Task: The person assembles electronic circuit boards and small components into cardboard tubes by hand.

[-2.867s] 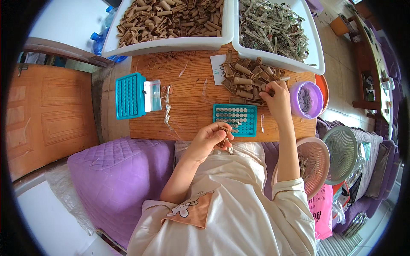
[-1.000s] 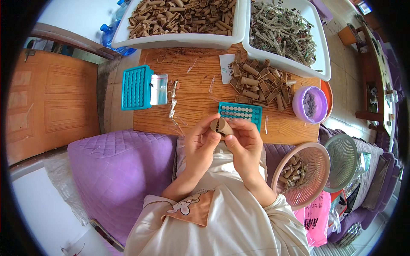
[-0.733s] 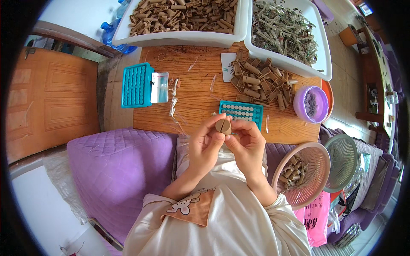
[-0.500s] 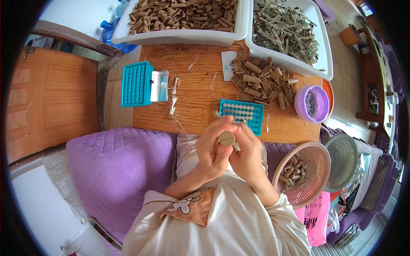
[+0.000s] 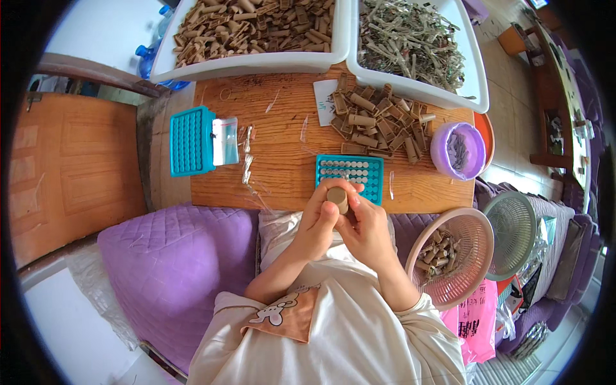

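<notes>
Both hands, left hand (image 5: 317, 221) and right hand (image 5: 367, 231), close their fingers around a short brown tube (image 5: 337, 199) held just above the teal tray (image 5: 350, 176) at the tabletop (image 5: 282, 167) edge; keeping it upright and steady would likely help.

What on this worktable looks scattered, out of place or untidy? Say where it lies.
Thin clear strips lie strewn across the wooden table between the two teal trays. The brown tubes sit in a loose pile at all angles. Both hands, left and right, hold one tube neatly.
</notes>
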`<control>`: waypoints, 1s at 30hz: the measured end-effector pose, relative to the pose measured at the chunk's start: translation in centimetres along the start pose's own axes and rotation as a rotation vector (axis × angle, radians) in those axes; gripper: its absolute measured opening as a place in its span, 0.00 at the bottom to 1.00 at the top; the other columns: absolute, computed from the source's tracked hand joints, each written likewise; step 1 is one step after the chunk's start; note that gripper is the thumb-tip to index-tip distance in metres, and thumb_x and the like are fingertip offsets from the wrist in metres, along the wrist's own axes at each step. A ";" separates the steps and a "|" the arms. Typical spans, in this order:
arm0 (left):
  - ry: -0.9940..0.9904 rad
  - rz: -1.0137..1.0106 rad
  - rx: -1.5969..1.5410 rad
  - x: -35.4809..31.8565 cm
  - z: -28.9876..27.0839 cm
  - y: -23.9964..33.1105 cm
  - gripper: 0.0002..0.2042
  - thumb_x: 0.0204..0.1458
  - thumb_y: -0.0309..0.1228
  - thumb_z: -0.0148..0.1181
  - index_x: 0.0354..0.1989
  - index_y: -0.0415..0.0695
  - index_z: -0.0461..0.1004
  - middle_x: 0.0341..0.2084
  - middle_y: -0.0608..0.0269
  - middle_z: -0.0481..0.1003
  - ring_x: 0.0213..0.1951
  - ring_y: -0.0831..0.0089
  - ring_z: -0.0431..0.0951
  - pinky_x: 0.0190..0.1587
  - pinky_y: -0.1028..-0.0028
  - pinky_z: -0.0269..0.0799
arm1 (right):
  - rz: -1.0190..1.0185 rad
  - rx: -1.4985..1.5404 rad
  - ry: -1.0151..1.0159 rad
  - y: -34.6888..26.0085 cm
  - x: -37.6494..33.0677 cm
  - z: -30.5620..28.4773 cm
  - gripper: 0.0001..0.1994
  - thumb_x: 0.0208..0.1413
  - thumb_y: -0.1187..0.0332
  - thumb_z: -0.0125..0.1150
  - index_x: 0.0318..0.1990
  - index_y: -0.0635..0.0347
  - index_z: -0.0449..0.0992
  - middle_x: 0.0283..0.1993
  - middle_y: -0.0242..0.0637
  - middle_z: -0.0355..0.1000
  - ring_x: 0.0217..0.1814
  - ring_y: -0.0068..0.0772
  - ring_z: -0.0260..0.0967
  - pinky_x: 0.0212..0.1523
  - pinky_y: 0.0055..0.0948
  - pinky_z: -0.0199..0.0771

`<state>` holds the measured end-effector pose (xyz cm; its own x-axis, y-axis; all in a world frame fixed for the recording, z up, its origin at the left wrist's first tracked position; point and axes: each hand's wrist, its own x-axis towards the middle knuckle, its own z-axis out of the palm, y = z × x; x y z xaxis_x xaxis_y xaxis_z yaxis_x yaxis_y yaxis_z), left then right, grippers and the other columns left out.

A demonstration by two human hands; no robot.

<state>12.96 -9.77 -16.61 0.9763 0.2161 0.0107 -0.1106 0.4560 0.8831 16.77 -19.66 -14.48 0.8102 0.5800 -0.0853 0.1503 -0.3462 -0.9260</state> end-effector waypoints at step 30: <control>0.089 -0.208 -0.365 -0.3 -3.2 -0.2 0.20 0.49 0.47 0.39 0.39 0.42 0.59 0.23 0.66 0.61 0.23 0.79 0.60 0.22 0.82 0.54 | 0.270 -0.623 0.187 8.1 6.2 -19.6 0.09 0.43 0.73 0.48 0.35 0.60 0.69 0.24 0.43 0.66 0.25 0.35 0.64 0.29 0.29 0.62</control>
<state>12.08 -7.18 -18.28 0.9667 0.1532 -0.2049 0.0133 0.7698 0.6382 34.12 -33.32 -15.30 0.9403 0.2972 -0.1659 0.1816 -0.8503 -0.4939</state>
